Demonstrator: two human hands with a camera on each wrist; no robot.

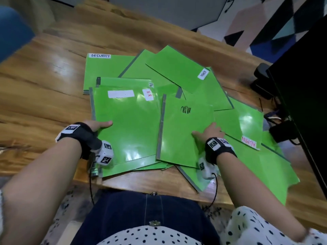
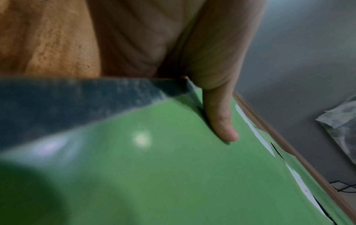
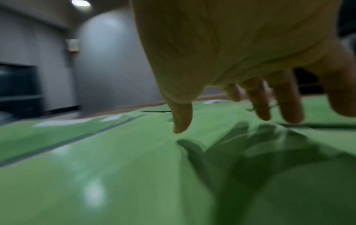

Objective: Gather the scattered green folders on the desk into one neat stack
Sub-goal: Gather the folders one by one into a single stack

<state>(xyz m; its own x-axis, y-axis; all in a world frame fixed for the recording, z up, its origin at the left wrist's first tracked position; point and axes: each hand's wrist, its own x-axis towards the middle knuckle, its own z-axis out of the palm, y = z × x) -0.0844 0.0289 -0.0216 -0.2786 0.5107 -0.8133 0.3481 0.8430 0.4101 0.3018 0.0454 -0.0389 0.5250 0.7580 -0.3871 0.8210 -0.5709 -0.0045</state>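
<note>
- Wood-grained counter [image 1: 44, 89] lies in front of you, with a black monitor [image 1: 304, 106] at its right edge and cables beside it.
- Your green folders [image 1: 177, 73] lie scattered across the counter, overlapping at different angles.
- Your left hand [image 1: 99, 125] holds the HR folder [image 1: 127, 124] at its left edge: the thumb [image 2: 221, 121] lies flat on the cover, and the other fingers are hidden under the grey spine, so you seem to pinch it.
- Your right hand [image 1: 209, 132] hovers with its fingers [image 3: 289, 106] spread and fairly straight just above the scribbled folder [image 1: 184, 131], which lies tilted over the HR folder's right side; whether the fingertips touch the cover cannot be told.
- Farther back you have the SECURITY folder [image 1: 102, 68] at the left and an ADMIN folder [image 1: 177, 68] toward the middle.
- Another ADMIN folder [image 1: 247, 124], red lettering, lies to the right of your right hand.
</note>
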